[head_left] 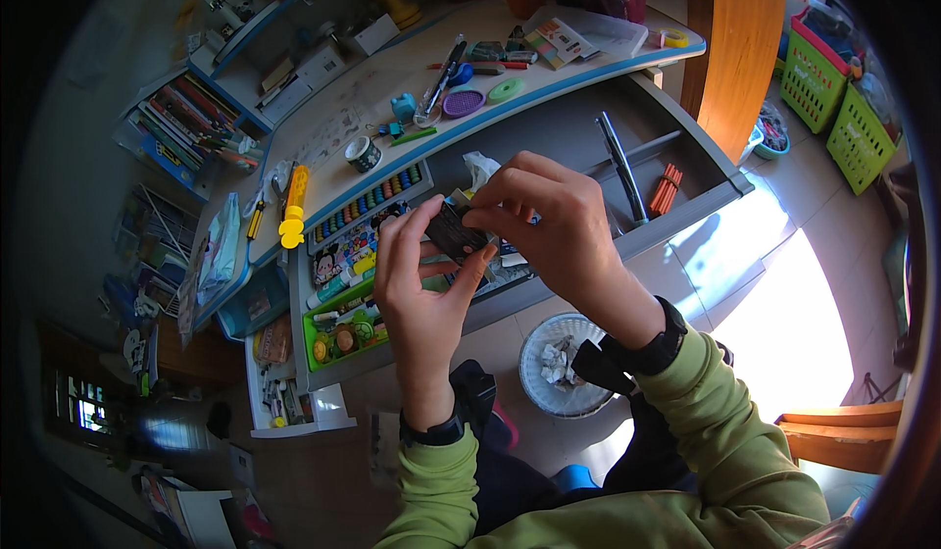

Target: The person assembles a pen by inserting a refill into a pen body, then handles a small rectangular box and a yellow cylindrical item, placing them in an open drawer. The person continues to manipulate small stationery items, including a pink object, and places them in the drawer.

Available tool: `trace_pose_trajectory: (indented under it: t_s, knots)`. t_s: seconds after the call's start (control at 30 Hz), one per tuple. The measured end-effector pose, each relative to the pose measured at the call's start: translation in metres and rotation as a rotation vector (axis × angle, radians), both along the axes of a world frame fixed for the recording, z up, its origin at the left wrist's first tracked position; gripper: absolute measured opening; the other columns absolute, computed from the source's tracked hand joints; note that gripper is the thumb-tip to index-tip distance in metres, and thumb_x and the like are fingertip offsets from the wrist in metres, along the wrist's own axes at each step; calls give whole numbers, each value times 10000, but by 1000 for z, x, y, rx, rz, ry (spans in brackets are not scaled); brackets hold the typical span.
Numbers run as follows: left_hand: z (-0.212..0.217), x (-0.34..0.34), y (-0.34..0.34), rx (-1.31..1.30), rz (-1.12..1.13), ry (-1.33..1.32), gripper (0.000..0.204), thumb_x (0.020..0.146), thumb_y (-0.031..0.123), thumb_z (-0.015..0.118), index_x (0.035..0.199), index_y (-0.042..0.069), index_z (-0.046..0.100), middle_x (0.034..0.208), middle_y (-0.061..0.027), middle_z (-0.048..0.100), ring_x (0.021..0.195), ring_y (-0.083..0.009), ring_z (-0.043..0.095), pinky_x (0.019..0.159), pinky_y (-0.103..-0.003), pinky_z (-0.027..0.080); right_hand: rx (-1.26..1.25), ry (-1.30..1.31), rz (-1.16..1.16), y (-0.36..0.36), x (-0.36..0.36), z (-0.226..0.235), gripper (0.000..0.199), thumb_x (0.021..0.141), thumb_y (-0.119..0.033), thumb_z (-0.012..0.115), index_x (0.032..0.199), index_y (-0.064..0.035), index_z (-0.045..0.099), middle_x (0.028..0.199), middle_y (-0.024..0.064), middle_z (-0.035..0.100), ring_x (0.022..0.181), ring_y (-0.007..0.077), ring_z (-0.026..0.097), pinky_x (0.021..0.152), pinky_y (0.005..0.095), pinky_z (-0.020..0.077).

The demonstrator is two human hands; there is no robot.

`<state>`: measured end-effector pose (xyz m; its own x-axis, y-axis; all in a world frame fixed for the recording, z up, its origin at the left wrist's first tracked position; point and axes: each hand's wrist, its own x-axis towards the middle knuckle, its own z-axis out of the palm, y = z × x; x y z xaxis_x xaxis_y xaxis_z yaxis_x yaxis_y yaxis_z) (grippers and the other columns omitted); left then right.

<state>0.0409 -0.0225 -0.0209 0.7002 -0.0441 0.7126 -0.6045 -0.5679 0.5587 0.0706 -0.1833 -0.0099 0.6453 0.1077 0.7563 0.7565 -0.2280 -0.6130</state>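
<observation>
Above the open desk drawer, a small dark, flat packet or box is held between my two hands; its exact kind cannot be made out. My left hand grips it from the left, thumb against the lower edge and fingers behind. At its upper right edge, my right hand pinches with thumb and forefinger. A bit of yellow shows by the packet's top. Under my hands the drawer holds a tray of coloured beads or paints, a green bin with small toys, and a bundle of orange-red sticks.
A white wastebasket with crumpled paper stands below the drawer. On the desktop lie a purple oval dish, a patterned tape roll and pens. A yellow toy-like tube rests at the desk's left edge. Green baskets stand at right.
</observation>
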Motion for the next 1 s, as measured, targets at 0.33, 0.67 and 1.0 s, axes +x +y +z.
trace_pose_trajectory:
  t_s: [0.33, 0.67, 1.0]
  knots:
    - [-2, 3, 3, -68, 78, -19, 525, 765, 83, 817, 1228, 8, 583, 1139, -106, 585, 851, -190, 691, 631, -261, 580, -116, -220, -33, 8, 4, -8, 270, 702, 49, 700, 957, -41, 706, 1067, 108, 636, 846, 264, 672, 665, 338, 567]
    - [-4, 3, 1, -23, 58, -19, 501, 778, 118, 808, 1218, 14, 592, 1131, -114, 587, 867, -203, 688, 639, -262, 581, -257, -178, -156, 8, -7, 0, 284, 709, 64, 696, 967, -53, 710, 1222, 135, 617, 873, 248, 674, 673, 338, 581]
    - [-4, 4, -2, -62, 79, -69, 497, 779, 95, 799, 1224, 19, 590, 1131, -113, 579, 872, -206, 689, 669, -271, 587, -193, -168, -218, 8, -10, 3, 353, 712, 57, 695, 1032, -92, 690, 1208, 127, 611, 857, 269, 671, 676, 337, 581]
